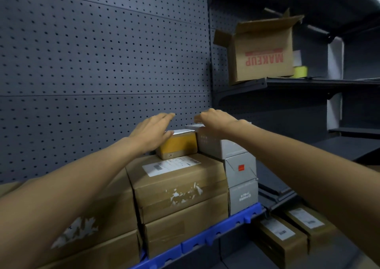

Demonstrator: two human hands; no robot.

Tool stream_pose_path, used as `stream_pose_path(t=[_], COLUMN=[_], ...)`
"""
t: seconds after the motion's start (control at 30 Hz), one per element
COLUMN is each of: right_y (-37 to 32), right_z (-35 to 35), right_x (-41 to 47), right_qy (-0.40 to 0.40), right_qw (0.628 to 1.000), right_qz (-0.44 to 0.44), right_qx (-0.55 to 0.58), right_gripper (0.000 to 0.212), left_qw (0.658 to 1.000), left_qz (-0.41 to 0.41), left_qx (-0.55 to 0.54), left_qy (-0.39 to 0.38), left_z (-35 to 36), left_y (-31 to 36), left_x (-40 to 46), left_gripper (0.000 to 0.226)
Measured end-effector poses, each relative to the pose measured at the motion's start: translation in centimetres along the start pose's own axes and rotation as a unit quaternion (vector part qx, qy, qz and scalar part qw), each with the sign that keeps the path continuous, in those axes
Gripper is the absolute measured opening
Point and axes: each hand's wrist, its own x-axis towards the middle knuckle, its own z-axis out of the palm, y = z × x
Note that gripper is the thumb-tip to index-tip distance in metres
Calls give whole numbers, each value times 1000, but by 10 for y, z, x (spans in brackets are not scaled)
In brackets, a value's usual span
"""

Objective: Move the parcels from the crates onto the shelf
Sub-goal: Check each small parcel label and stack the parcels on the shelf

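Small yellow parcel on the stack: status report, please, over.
Left hand open, resting on small yellow parcel. Right hand open, over grey box beside it. Parcel sits atop brown carton. Nothing blocking.

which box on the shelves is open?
The MAKEUP carton on the upper right shelf: its top flaps stand open. The stacked parcels by both hands are closed.

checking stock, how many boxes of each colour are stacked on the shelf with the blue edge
brown boxes: 4, e.g. the labelled one
grey boxes: 3, stacked at the right end
yellow box: 1, under the left hand
total: 8
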Motion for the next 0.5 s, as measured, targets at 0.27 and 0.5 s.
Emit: stream_pose_path(t=[0.27,0.5], right_y=[50,95], right_z=[-50,-51], right_x=[-73,-153], right_qy=[11,-34], right_qw=[999,994], right_qz=[44,100], right_qx=[-18,-23], right_gripper=[30,38], left_qw=[996,984], left_qz=[58,132], left_qx=[-41,-102], left_qy=[54,68], left_z=[-23,-11], left_y=[75,171], left_x=[8,10], left_gripper=[56,55])
